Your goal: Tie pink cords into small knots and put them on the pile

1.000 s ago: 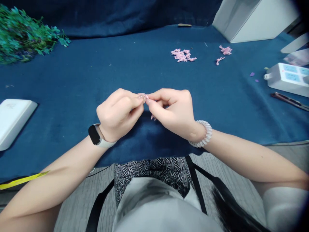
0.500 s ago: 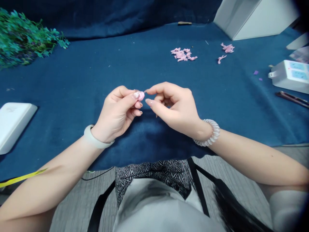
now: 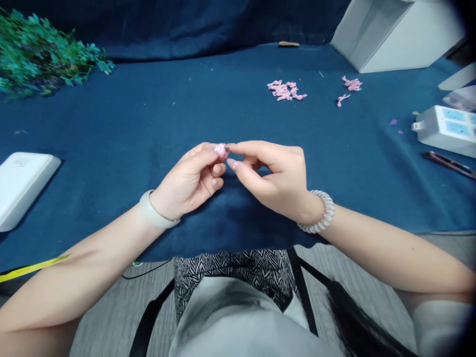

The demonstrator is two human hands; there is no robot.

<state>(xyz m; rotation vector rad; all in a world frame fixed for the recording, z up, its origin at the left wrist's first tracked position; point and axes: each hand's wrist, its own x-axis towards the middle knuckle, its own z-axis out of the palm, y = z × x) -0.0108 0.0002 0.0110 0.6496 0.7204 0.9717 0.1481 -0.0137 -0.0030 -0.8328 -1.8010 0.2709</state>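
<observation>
A small pink yarn piece (image 3: 220,150) is pinched between the thumb and index finger of my left hand (image 3: 193,176), above the blue cloth. My right hand (image 3: 273,173) is just to its right, the index fingertip at the edge of the pink piece and the thumb a little below, apart from the index finger. Nothing can be made out between those two fingers. Farther back lies a cluster of pink yarn pieces (image 3: 284,91), with a smaller pink bunch (image 3: 351,84) and a single piece (image 3: 342,100) to its right.
Green foliage (image 3: 44,57) is at the back left, a white device (image 3: 24,186) at the left. A white box (image 3: 394,39) stands back right, near a power strip (image 3: 448,129) and a dark pen-like tool (image 3: 448,164). A yellow strip (image 3: 33,267) lies by the left forearm.
The view has shifted slightly. My left hand has turned the pink piece and its fingers sit differently. The right index fingertip has come closer to the piece.
</observation>
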